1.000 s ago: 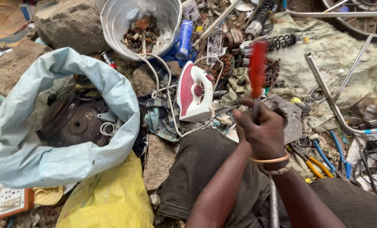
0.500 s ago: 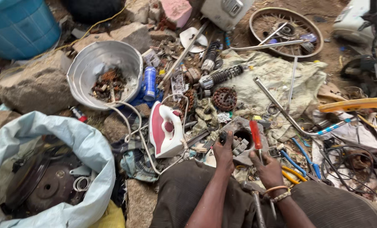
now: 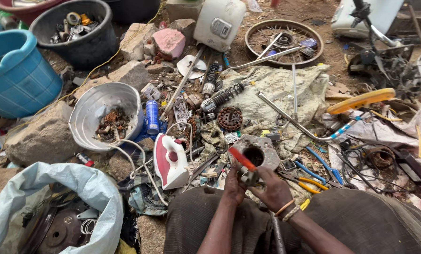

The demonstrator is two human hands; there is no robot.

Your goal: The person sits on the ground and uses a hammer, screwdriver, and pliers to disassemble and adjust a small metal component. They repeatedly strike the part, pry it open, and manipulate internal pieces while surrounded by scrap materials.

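Red-handled screwdriver [image 3: 241, 158] in the right hand [image 3: 275, 189] could slip off the small metal part [image 3: 247, 176]. The left hand [image 3: 234, 186] pinching that part would take the jab.

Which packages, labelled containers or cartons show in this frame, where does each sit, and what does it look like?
Blue can: a cylinder with a pale label, lying beside the metal bowl.
Small card pack: white, flat, just above the can.
White plastic jerrycan: boxy, with a grey patch, top centre.
No screens or signs show.

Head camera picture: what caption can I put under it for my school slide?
Two hands, left hand and right hand, hold a red-handled tool over scrap beside a clothes iron.
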